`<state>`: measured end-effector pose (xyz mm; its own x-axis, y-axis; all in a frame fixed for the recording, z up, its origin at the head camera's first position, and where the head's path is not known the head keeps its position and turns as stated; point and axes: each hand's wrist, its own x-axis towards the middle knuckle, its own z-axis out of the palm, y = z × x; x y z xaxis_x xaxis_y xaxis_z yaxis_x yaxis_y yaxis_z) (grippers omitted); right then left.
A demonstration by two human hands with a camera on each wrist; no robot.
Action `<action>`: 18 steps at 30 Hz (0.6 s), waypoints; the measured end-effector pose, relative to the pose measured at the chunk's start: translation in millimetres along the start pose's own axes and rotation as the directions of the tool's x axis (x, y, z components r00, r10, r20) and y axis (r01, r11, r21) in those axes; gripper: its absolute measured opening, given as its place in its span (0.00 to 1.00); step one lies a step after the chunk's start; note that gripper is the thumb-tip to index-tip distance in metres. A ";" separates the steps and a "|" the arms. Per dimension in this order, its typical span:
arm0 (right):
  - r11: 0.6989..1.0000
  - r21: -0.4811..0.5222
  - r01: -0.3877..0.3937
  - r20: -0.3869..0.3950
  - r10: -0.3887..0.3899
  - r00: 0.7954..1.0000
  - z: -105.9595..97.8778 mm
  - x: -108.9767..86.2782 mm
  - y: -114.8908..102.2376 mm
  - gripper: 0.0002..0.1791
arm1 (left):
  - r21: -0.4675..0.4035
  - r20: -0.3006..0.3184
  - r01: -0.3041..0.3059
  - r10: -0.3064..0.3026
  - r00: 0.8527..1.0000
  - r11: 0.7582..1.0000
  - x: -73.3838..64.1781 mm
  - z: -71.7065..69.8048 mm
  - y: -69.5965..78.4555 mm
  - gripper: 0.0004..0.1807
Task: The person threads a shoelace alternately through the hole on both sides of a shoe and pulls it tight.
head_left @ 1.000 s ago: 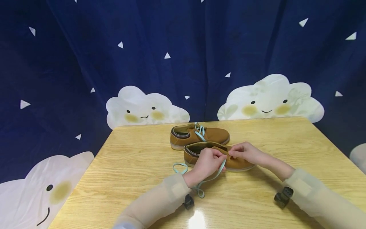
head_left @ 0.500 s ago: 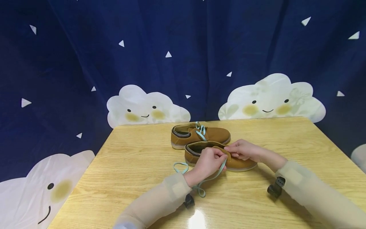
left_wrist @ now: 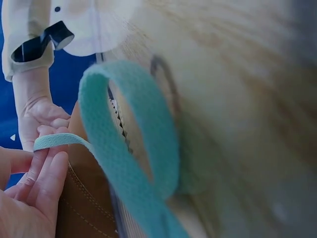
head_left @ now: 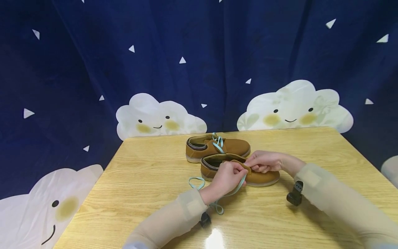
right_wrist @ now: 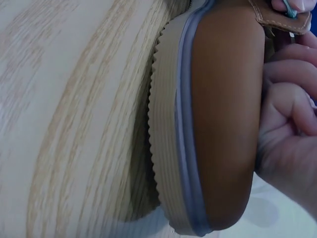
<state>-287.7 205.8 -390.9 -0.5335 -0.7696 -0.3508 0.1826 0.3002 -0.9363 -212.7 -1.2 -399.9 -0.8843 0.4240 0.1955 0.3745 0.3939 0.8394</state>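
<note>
At lower centre of the frame, a pale-blue shoelace (left_wrist: 121,171) loops on the wooden tabletop (head_left: 140,166), its end pinched by the left hand (head_left: 224,178). Behind, a brown lace-up shoe (head_left: 237,147) is already laced. Right of centre lies the near shoe (head_left: 264,177); the right hand (head_left: 268,161) curls at its eyelet flap (right_wrist: 280,23), exact grip hidden. Threading seems underway; next calls for drawing the lace tip through.

the right hand (head_left: 266,161) has shifted slightly forward
</note>
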 end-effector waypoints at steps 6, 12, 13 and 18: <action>1.000 -0.024 -0.016 -0.053 0.014 0.998 2.3 2.0 -2.0 0.11 | 0.011 -0.005 -0.001 0.001 1.000 1.000 0.5 -0.5 0.6 0.08; 1.000 -0.023 -0.007 -0.120 0.004 0.993 6.0 1.8 -0.6 0.10 | 0.053 0.001 -0.020 0.020 1.000 0.998 0.3 -2.5 0.3 0.09; 0.999 -0.032 -0.002 -0.141 -0.003 0.990 7.3 1.4 0.2 0.11 | 0.087 0.001 -0.036 0.036 0.999 0.996 0.0 -3.9 0.4 0.09; 0.996 -0.083 0.013 -0.285 -0.036 0.958 15.3 -1.9 3.2 0.10 | 0.286 -0.013 -0.206 0.219 0.976 0.936 -0.7 -18.7 2.9 0.09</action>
<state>-273.5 199.6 -393.6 -0.7530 -0.5875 -0.2963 0.1063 0.3357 -0.9359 -216.2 -15.6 -388.1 -0.7844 0.4891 0.3815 0.6126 0.5144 0.6001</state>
